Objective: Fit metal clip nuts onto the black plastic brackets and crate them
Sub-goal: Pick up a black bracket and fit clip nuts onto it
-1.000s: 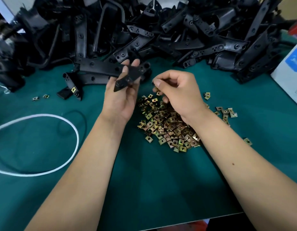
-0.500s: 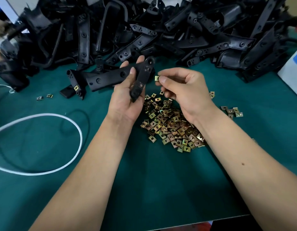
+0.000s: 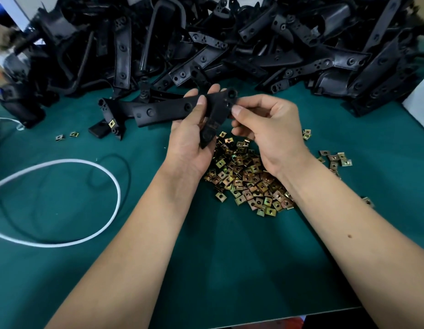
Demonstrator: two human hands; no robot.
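From the head view, my left hand [image 3: 192, 136] grips the black bracket [image 3: 182, 110] over the middle of the green table [image 3: 230, 257], thumb curled across its face. Half a second ago my right hand [image 3: 268, 129] held a clip nut clear of the bracket's end — now its pinched fingertips [image 3: 237, 112] touch that end by the holes, and the nut itself is hidden, so I judge it is being slid on, not yet seated. The pile of clip nuts [image 3: 249, 176] lies just below my wrists, the heap of brackets [image 3: 230, 43] along the far edge — no crate shows anywhere.
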